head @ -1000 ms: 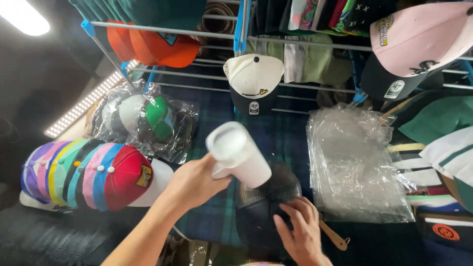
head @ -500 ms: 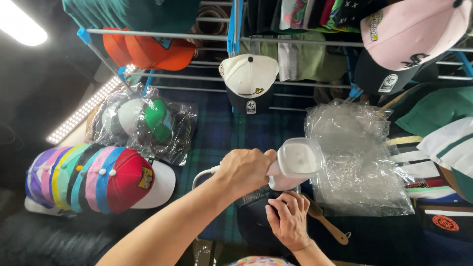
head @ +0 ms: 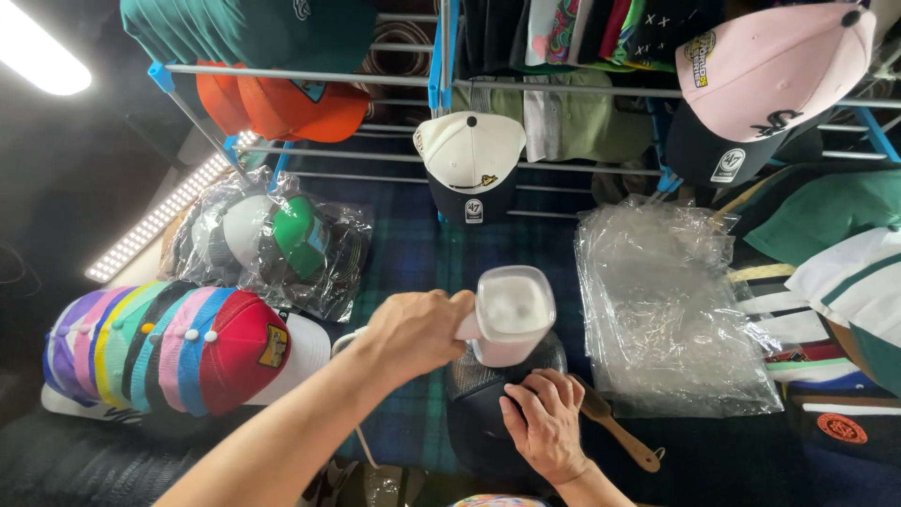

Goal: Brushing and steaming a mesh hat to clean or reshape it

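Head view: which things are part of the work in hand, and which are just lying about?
In hand:
left hand gripping the white handheld steamer
right hand pressing on the dark mesh cap

Lying about:
stack of coloured caps
bagged caps
clear plastic bags
wooden brush

lighting uneven. a bright ceiling tube [head: 42, 58] burns out at the top left corner; an led strip [head: 160, 211] below it also clips to white. the left side and lower edge fall into deep shadow. the clear plastic bags [head: 662, 310] show soft glare. focus is sharp centrally; wide-angle bending is evident on the rack rails [head: 375, 80].
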